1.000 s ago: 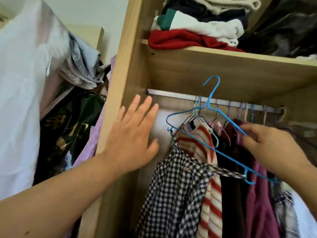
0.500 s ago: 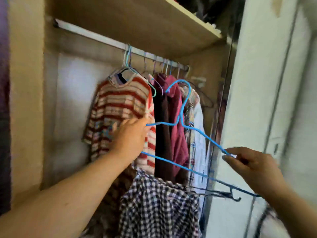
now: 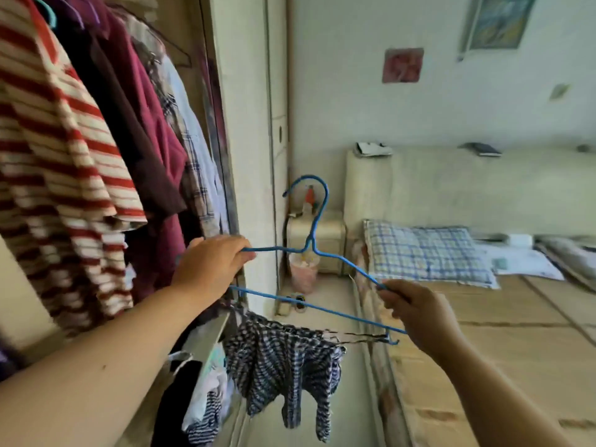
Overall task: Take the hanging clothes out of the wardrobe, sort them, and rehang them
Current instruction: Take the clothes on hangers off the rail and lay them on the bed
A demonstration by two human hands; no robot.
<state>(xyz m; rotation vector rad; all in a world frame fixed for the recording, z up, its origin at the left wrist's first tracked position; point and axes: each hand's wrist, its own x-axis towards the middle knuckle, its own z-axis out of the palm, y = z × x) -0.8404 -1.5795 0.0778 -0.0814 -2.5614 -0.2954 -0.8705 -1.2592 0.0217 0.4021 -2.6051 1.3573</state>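
Observation:
A blue wire hanger [image 3: 314, 243] is held out in front of the wardrobe, clear of the rail. My left hand [image 3: 211, 264] grips its left shoulder end and my right hand [image 3: 419, 312] grips its right end. A black-and-white checked garment [image 3: 283, 359] dangles by thin straps from the hanger's lower bar. Still hanging in the wardrobe at left are a red-and-cream striped top [image 3: 61, 162], a dark maroon shirt [image 3: 142, 124] and pale checked shirts [image 3: 193, 150].
The white wardrobe door edge [image 3: 251, 124] stands just behind the hanger. To the right lies a bed with a straw mat [image 3: 503, 333] and a blue checked pillow [image 3: 425, 253]. A small bedside cabinet [image 3: 322, 230] and a pink bin [image 3: 303, 272] sit beyond.
The hanger with the checked garment has come off the rail and out to the right, away from the wardrobe. My left hand now grips the hanger's end. The view has swung toward the bed.

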